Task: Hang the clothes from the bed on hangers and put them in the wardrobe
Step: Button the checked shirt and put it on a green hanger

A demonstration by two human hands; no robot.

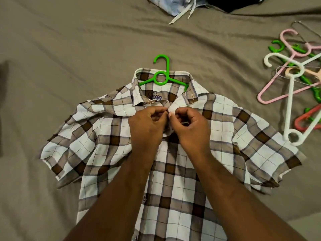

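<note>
We see a checked shirt (121,136) in white, beige and brown lying flat on the grey-brown bed sheet (69,58), front side up, with the short sleeves spread to both sides. A green hanger (162,76) is inside the shirt: its hook and ring come out of the open collar, and its arms go under the shoulders.

Both hands meet just below the collar. The left hand (147,126) has its fingers curled, and thumb and fingertips pinch the left front edge of the shirt. The right hand (189,126) is curled in the same way and pinches the other front edge, so the fingertips of both hands almost touch. We cannot tell if a button is between them.

To the right on the sheet lies a loose pile of hangers (291,80), white, pink, green and red. At the far edge we see a light blue garment (175,6) with white cords, and beside it a black garment (231,4).
</note>
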